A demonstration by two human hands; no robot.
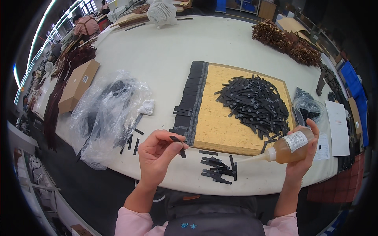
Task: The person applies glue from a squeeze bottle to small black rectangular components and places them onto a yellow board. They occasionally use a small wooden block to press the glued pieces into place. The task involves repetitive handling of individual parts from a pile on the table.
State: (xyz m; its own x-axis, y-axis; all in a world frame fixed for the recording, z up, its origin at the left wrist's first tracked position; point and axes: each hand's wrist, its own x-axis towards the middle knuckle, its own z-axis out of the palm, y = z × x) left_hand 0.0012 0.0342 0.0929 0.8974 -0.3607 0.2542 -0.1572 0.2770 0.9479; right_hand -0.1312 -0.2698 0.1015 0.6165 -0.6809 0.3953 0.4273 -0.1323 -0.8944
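Observation:
My left hand (159, 155) pinches a short black strip (179, 147) between thumb and fingertips, just off the near left corner of a yellowish board (220, 126). In my right hand (305, 157) is a squeeze bottle (289, 145) of amber liquid, tipped so its long pale nozzle (252, 158) points left. Below that nozzle a small group of black strips (218, 170) lies on the table. A large heap of similar strips (256, 104) covers the board's right part. Along its left edge, strips are laid side by side in an overlapping row (193, 94).
Left of the board lie a clear plastic bag (106, 118) with dark contents and a cardboard box (78, 84). Brown strip bundles (283, 41) sit at the far right of the white table (157, 55). A white fan (161, 13) stands at the back; another person (86, 25) sits far left.

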